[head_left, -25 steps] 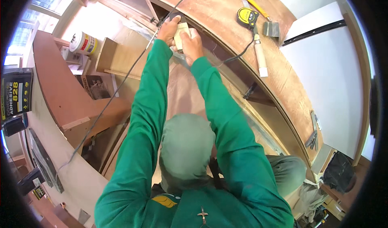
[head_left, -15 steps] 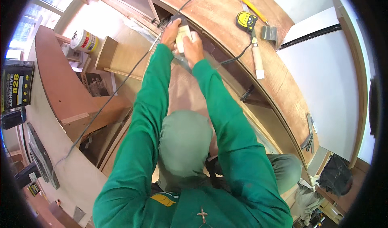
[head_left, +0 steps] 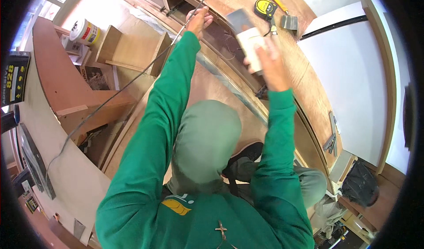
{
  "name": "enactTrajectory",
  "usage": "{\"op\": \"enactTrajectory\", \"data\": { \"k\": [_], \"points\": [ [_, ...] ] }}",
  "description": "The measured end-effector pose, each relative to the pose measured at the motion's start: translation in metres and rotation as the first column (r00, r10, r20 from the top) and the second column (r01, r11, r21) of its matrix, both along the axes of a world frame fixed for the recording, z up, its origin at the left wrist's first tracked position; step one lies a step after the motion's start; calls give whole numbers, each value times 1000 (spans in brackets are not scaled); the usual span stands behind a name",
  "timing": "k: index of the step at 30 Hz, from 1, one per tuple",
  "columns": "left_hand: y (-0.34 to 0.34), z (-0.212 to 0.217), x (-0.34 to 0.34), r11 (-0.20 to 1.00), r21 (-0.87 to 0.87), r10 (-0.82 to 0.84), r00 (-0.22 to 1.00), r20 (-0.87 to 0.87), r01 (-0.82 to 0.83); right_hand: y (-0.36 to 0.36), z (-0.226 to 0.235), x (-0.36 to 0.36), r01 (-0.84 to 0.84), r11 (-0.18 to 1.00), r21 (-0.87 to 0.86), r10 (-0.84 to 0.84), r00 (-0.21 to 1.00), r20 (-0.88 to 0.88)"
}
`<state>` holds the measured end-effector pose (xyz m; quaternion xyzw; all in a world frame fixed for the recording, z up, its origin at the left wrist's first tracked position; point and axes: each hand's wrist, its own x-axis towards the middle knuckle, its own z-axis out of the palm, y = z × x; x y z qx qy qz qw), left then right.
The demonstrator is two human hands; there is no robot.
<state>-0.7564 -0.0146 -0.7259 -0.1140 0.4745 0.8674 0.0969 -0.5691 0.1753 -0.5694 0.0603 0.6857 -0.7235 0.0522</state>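
Observation:
My left hand (head_left: 199, 24) is raised over the edge of the long wooden cabinet, its fingers loosely bent and apart. A grey cable (head_left: 128, 86) runs past this hand, and I see no grip on it. My right hand (head_left: 271, 66) is above the plywood top, closed on a pale flat block (head_left: 251, 43) with a grey flat end (head_left: 239, 20). Motion blurs the block, so its exact kind is unclear. Beyond it on the plywood lie a yellow and black tape measure (head_left: 264, 8), a yellow-handled cutter (head_left: 274, 0) and a grey metal piece (head_left: 289, 22).
The plywood top (head_left: 304, 79) curves along my right, with metal hinge-like parts (head_left: 330, 141) near its end. The open cabinet frame lies in front of me. To the left are a white bucket (head_left: 85, 32), a wooden box frame (head_left: 132, 50) and a reddish-brown panel (head_left: 66, 72).
Both hands were together on the pale block at the cabinet edge. My right hand has carried it right, over the plywood top, while my left hand has come off it. The view has shifted slightly.

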Motion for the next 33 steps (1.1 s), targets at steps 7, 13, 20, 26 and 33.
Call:
{"op": "enactTrajectory", "data": {
  "k": [7,13,20,26,33],
  "points": [
    [4,14,4,996,-66,-63,998,29,65,109,101,-44,-31,933,360,67,994,-88],
    [6,12,2,992,-118,-44,998,37,48,149,125,-30,-348,677,649,252,938,240],
    [4,18,25,972,-110,-205,979,22,206,186,69,60,-241,784,572,117,962,246],
    [-12,26,40,880,-329,-371,928,-29,342,217,16,76,-97,867,488,36,991,132],
    [-35,79,71,951,-194,-272,949,-158,241,211,-2,62,103,294,950,-18,995,-103]
  ]
}}
